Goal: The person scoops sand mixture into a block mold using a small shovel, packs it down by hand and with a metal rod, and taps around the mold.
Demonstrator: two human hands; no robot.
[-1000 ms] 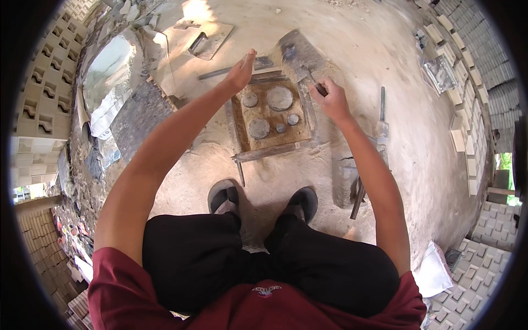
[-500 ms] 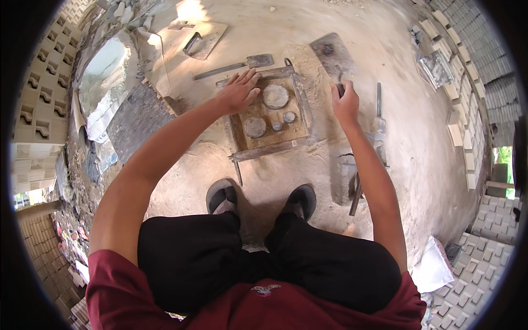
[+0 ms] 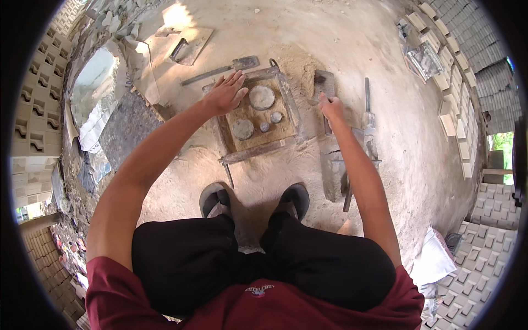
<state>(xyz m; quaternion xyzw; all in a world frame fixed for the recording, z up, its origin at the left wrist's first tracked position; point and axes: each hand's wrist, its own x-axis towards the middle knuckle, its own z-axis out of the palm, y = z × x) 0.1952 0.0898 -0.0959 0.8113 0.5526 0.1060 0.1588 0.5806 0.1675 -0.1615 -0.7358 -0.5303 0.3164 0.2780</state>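
Note:
A square wooden frame lies on the ground before me, with packed sand inside. Several round grey discs sit in it, among them a large pale one and a darker one. My left hand rests over the frame's far left corner, fingers stretched out and holding nothing. To the right of the frame, my right hand is closed round a short-handled, flat-bladed shovel. The shovel's blade points away from me, beside a heap of loose sand.
Beyond the frame lies a long-handled flat tool; farther left, a board carries a handled float. More metal tools lie by my right forearm. Pale blocks line the right side; a dark slab and rubble are left.
My right hand has drawn the shovel nearer and lower, and its blade has turned from a broad view to a narrower one. My left hand stays at the frame's corner. The whole view has shifted slightly.

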